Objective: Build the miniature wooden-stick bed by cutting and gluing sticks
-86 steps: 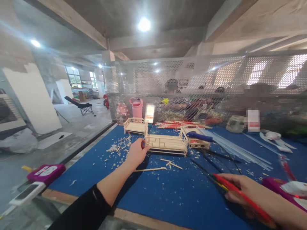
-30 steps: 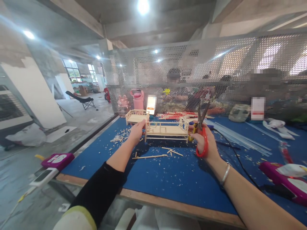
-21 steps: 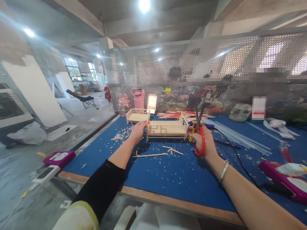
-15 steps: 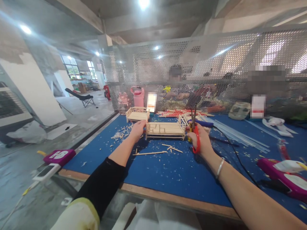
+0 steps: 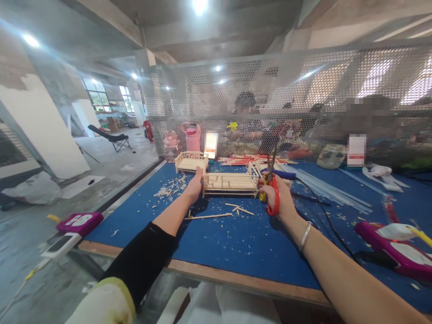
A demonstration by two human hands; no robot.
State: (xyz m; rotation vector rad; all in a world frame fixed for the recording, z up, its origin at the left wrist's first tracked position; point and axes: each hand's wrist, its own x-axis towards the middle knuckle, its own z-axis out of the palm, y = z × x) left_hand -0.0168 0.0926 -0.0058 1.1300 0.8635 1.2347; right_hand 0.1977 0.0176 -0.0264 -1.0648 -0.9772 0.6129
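Observation:
A small model bed (image 5: 231,183) built of thin wooden sticks stands on the blue mat (image 5: 216,243). My left hand (image 5: 195,186) grips its left end, fingers closed on the frame. At the bed's right end my right hand (image 5: 280,198) holds red-handled scissors (image 5: 272,185) with the blades pointing up. Loose wooden sticks (image 5: 219,213) lie on the mat just in front of the bed.
A second model bed (image 5: 191,161) stands behind, a third (image 5: 270,170) partly hidden behind the scissors. Pink bottles (image 5: 192,137), red sticks (image 5: 249,159), clear rods (image 5: 330,189) and a black cable (image 5: 324,211) lie farther back. Magenta cases sit at left (image 5: 79,222) and right (image 5: 394,252). People sit behind the mesh screen (image 5: 303,99).
My right hand lifted the scissors from the mat at right and brought them to the bed's right end. The bed, lifted and tilted a moment ago, is level again.

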